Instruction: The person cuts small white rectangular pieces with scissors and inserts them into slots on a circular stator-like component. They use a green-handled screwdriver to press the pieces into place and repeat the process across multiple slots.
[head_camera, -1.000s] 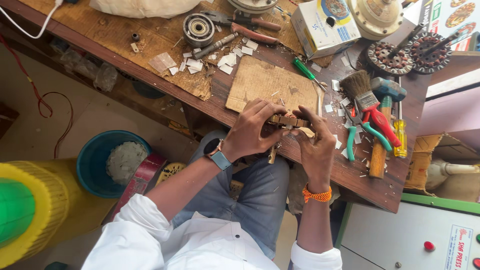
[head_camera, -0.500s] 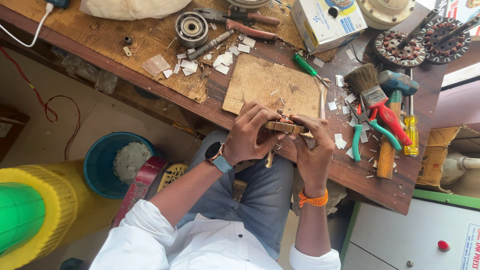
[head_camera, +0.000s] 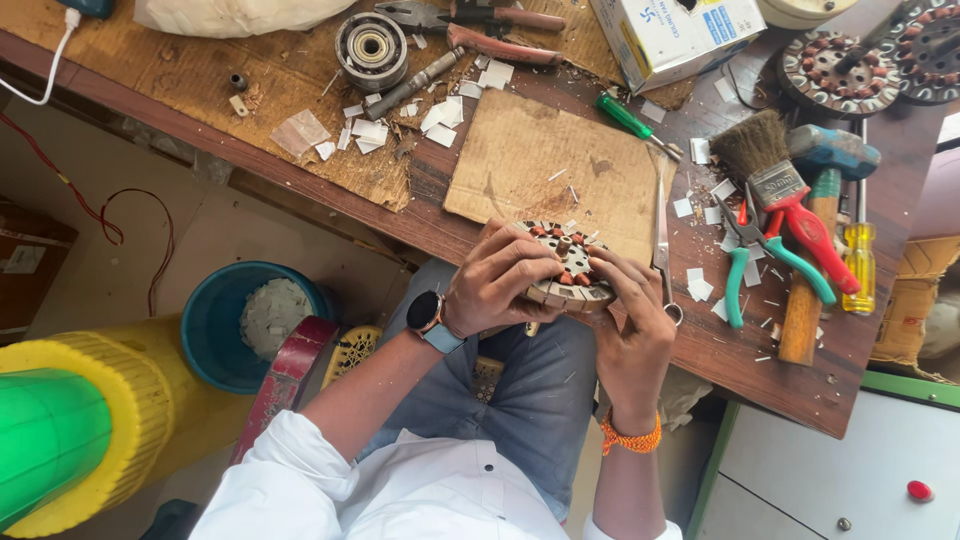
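Left hand: left hand (head_camera: 497, 280) curled around the round, slotted metal stator core with copper windings (head_camera: 562, 262), steadying it.
Right hand: right hand (head_camera: 632, 322) closed on the core's other side, fingers on the slots.
Position: core sits at the near edge of the worn wooden workbench (head_camera: 770, 370), just over the lap.
Room: flat brown cardboard sheet (head_camera: 555, 170) behind; green-handled pliers (head_camera: 748, 262) close at the right.

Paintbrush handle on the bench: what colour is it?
Red, on the paintbrush; seen in the head view.

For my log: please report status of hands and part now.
Left hand, right hand both grip round stator at bench edge. Scissors beside right hand.
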